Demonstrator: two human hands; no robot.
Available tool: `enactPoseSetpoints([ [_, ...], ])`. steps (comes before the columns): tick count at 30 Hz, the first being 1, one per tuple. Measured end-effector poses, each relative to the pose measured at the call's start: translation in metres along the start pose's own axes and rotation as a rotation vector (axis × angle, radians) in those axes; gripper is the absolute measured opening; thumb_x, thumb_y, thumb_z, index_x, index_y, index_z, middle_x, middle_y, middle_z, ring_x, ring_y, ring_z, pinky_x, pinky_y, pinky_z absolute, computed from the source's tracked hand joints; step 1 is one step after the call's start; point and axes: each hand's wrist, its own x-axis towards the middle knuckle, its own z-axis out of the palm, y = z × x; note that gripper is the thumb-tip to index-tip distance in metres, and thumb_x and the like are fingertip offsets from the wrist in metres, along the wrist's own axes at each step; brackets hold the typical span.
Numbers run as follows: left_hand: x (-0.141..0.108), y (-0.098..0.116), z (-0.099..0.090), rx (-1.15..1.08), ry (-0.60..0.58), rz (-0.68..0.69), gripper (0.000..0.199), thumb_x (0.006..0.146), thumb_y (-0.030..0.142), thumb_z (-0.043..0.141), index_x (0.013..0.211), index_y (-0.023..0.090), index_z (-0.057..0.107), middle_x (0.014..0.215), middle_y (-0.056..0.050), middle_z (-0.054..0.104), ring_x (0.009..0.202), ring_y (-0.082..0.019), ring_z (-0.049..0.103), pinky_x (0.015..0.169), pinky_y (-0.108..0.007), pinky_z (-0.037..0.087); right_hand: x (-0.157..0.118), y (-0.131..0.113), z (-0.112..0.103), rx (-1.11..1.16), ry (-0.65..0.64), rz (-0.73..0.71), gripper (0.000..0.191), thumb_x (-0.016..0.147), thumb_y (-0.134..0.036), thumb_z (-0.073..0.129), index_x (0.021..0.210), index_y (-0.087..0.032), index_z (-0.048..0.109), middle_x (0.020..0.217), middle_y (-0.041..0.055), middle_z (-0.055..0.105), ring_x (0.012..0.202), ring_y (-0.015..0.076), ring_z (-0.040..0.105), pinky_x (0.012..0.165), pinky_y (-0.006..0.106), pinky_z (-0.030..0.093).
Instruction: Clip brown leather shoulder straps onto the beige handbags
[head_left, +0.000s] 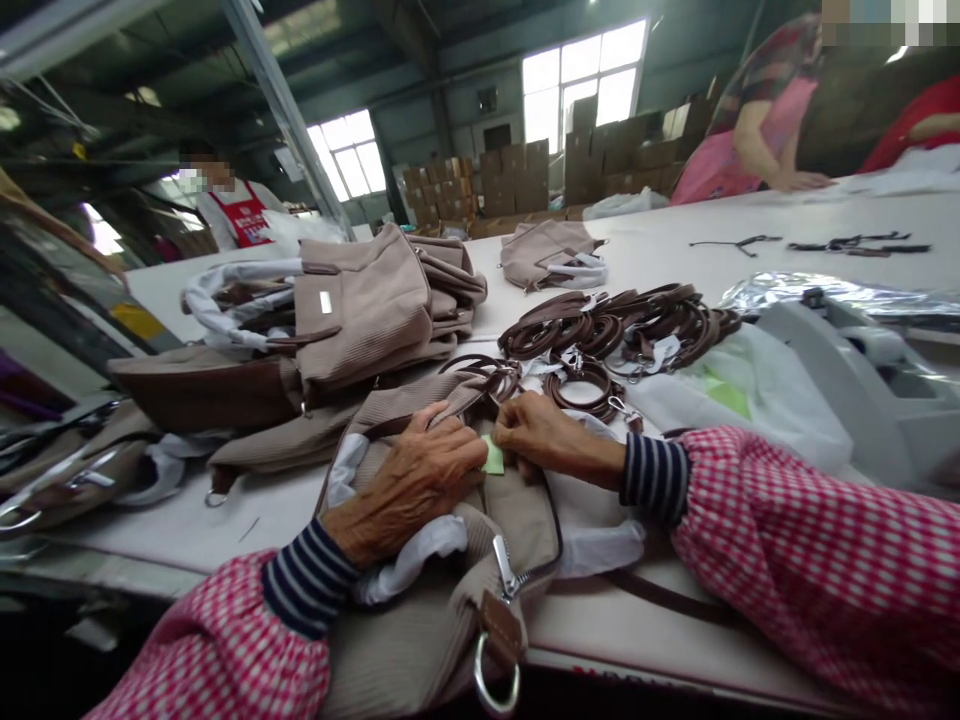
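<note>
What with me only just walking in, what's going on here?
A person has both bare hands on an open taupe ribbed-fabric bag with brown trim, lying on a white table. The left hand and right hand meet at its opening, by a small pale green slip; their exact grip is hidden. Similar bags are piled beyond, beside coiled dark brown straps.
</note>
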Motion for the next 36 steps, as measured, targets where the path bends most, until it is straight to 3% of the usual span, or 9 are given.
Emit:
enactPoseSetpoints([
  [3, 0.003, 0.001, -0.007, 0.056, -0.094, -0.004, 0.021, 0.107, 0.019, 0.043, 0.098, 0.018, 0.061, 0.100, -0.003, 0.066, 0.103, -0.022, 0.058, 0.117, -0.055, 0.035, 0.001, -0.004, 0.004, -0.290, 0.108, -0.106, 0.017, 0.091, -0.016, 0.054, 0.087, -0.011, 0.070, 0.079, 0.0111, 0.075, 0.072, 0.0180, 0.069, 0.062, 0.024, 0.045],
  [5, 0.003, 0.003, -0.011, 0.087, -0.147, -0.005, 0.020, 0.108, 0.017, 0.042, 0.099, 0.018, 0.061, 0.101, -0.003, 0.065, 0.103, -0.023, 0.057, 0.118, -0.055, 0.033, 0.003, -0.005, 0.005, -0.369, 0.146, -0.141, 0.015, 0.091, -0.018, 0.058, 0.091, -0.010, 0.071, 0.091, 0.0145, 0.076, 0.084, 0.0212, 0.069, 0.069, 0.027, 0.044],
  [8, 0.003, 0.004, -0.015, 0.124, -0.181, 0.026, 0.020, 0.107, 0.016, 0.042, 0.099, 0.019, 0.060, 0.097, -0.002, 0.063, 0.096, -0.023, 0.055, 0.113, -0.056, 0.036, 0.007, -0.007, 0.002, -0.388, 0.130, -0.140, 0.015, 0.089, -0.017, 0.059, 0.089, -0.009, 0.072, 0.090, 0.0146, 0.075, 0.081, 0.0203, 0.066, 0.068, 0.027, 0.041],
  [12, 0.000, 0.000, -0.013, 0.176, -0.151, 0.095, 0.020, 0.107, 0.015, 0.041, 0.104, 0.020, 0.060, 0.098, -0.002, 0.063, 0.099, -0.026, 0.052, 0.107, -0.055, 0.039, 0.013, -0.010, -0.005, -0.388, 0.109, -0.142, 0.017, 0.089, -0.016, 0.058, 0.089, -0.009, 0.073, 0.087, 0.0138, 0.075, 0.074, 0.0180, 0.065, 0.064, 0.027, 0.039],
  [21, 0.003, 0.003, -0.014, 0.197, -0.096, 0.138, 0.021, 0.105, 0.011, 0.042, 0.099, 0.019, 0.060, 0.101, -0.006, 0.065, 0.101, -0.027, 0.054, 0.108, -0.056, 0.038, 0.039, -0.025, -0.003, -0.335, 0.092, -0.188, 0.021, 0.085, -0.011, 0.060, 0.100, -0.007, 0.073, 0.104, 0.0219, 0.075, 0.094, 0.0287, 0.070, 0.071, 0.030, 0.045],
  [30, 0.007, 0.000, -0.016, 0.172, -0.109, 0.160, 0.022, 0.103, 0.007, 0.043, 0.103, 0.021, 0.059, 0.100, -0.003, 0.065, 0.099, -0.025, 0.052, 0.111, -0.055, 0.035, 0.035, -0.010, -0.001, -0.117, 0.002, -0.106, 0.009, 0.082, -0.018, 0.062, 0.079, -0.012, 0.066, 0.074, 0.0039, 0.067, 0.064, 0.0128, 0.061, 0.050, 0.019, 0.039],
  [36, 0.019, 0.009, -0.023, 0.106, -0.152, 0.153, 0.022, 0.099, 0.005, 0.047, 0.105, 0.022, 0.061, 0.109, -0.003, 0.067, 0.109, -0.026, 0.055, 0.115, -0.055, 0.030, 0.036, -0.009, 0.010, -0.186, 0.143, -0.105, 0.015, 0.082, -0.021, 0.068, 0.093, -0.012, 0.068, 0.090, 0.0111, 0.072, 0.083, 0.0212, 0.065, 0.067, 0.027, 0.045],
])
